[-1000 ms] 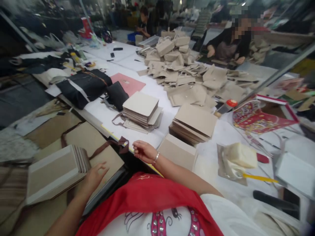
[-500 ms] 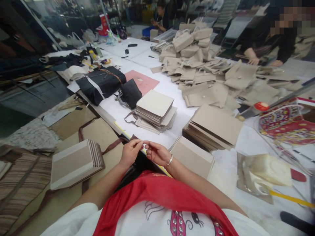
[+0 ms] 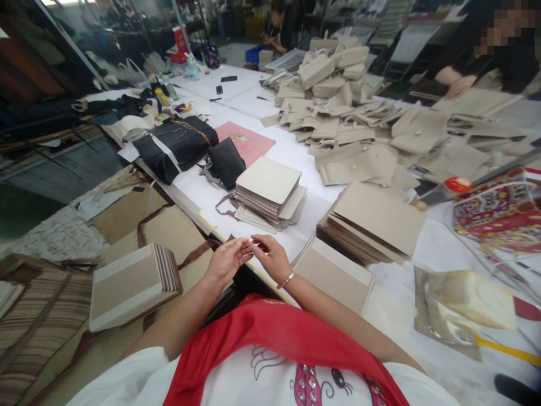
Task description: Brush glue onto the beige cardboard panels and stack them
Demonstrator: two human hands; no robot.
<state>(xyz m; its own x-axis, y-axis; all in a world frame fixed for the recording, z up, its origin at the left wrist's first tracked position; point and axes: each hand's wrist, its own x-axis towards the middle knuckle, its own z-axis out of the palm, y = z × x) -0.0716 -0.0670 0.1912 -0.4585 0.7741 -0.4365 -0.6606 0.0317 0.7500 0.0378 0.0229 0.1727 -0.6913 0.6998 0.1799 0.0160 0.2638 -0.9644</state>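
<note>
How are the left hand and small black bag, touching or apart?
Apart; the head view shows white tabletop between the left hand and small black bag.

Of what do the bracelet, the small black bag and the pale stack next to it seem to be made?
The bracelet looks like polished metal, from its silvery shine. The black bag may be leather or imitation leather, smooth with a soft sheen. The pale stack seems to be matt, stiff board, though leather-like sheet is possible: its pieces lie flat with clean edges.
</note>
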